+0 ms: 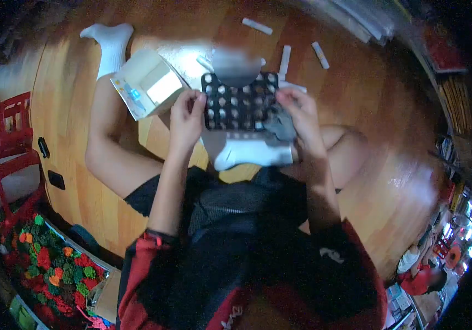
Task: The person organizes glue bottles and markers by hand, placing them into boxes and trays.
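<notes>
Before me, a flat black panel (222, 102) with rows of round pale spots or holes is held up above my lap. My left hand (186, 120) pinches its left edge between thumb and fingers. On the opposite side, my right hand (306, 114) is closed at the upper right edge. A crumpled grey piece (281, 125), cloth-like, overlaps the panel's lower right corner just beside my right hand. An open white box (145, 85) tilts on the floor left of the panel. Behind the panel's top edge is a blurred grey rounded shape (237, 67).
Several white sticks or tubes, one a white stick (285, 59), lie on the wooden floor (351, 82) ahead. At left are a red chair (13, 170) and a bin of colourful tufts (54, 264). Shelves line the right; another person (417, 280) is at lower right.
</notes>
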Tool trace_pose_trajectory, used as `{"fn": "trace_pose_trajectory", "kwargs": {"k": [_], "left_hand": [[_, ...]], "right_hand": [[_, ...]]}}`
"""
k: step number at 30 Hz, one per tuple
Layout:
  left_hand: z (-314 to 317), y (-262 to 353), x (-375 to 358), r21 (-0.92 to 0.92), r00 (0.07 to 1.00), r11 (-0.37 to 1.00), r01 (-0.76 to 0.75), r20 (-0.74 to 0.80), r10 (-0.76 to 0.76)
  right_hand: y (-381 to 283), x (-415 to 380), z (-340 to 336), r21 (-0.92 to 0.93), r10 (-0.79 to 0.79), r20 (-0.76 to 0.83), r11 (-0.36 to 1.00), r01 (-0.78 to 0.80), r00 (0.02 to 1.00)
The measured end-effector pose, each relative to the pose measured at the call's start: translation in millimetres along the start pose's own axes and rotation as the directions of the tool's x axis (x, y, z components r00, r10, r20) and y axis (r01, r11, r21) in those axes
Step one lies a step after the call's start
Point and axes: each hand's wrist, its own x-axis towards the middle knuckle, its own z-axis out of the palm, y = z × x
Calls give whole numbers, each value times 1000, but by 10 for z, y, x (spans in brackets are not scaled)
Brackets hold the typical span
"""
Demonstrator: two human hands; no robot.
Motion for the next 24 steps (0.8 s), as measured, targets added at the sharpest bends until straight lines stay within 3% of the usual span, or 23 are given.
{"fn": "trace_pose_trajectory", "kwargs": {"k": [2,3,6,9,12,14,16,17,18,19,20,21,22,24], "left_hand": [[-31,-15,-26,14,998,999,53,-28,-52],[-48,-93,-19,46,995,994,100,2,-100],[-38,-184,68,62,997,995,77,-10,-76],[-21,-286,57,87,992,988,126,6,-127],[36,-247,40,34,996,996,88,-20,-87],[14,-256,-32,12,993,994,113,24,-113],[35,-224,-39,96,1000,995,-8,27,5],[-7,-243,-18,193,994,978,82,59,-95],[-11,-275,-75,194,993,977,90,62,-103],[-5,-310,-74,269,999,962,48,12,-53],[12,-310,16,341,999,940,-4,-38,18],[17,-288,104,338,999,941,-14,-43,30],[-6,-289,129,312,1000,950,11,-10,-8],[-67,-259,122,265,995,962,58,67,-78]], "right_hand": [[5,-86,14,-105,-59,-31,993,56,998],[94,-53,65,81,122,-19,989,-120,992],[203,-81,37,59,39,5,997,-40,999],[287,-256,66,127,217,54,967,-222,975],[186,-112,34,165,214,46,962,-219,976],[89,-211,31,446,266,94,851,-279,960],[108,-153,-27,437,251,68,862,-255,966],[223,-95,-54,248,222,61,941,-230,973],[309,-109,-52,48,194,61,979,-197,979],[389,-115,-47,22,185,52,982,-186,981],[280,-76,-49,20,163,50,986,-165,985],[98,-126,-44,156,246,83,954,-256,966],[17,-224,-23,286,342,135,885,-367,930],[133,-257,18,297,379,149,864,-407,913]]}}
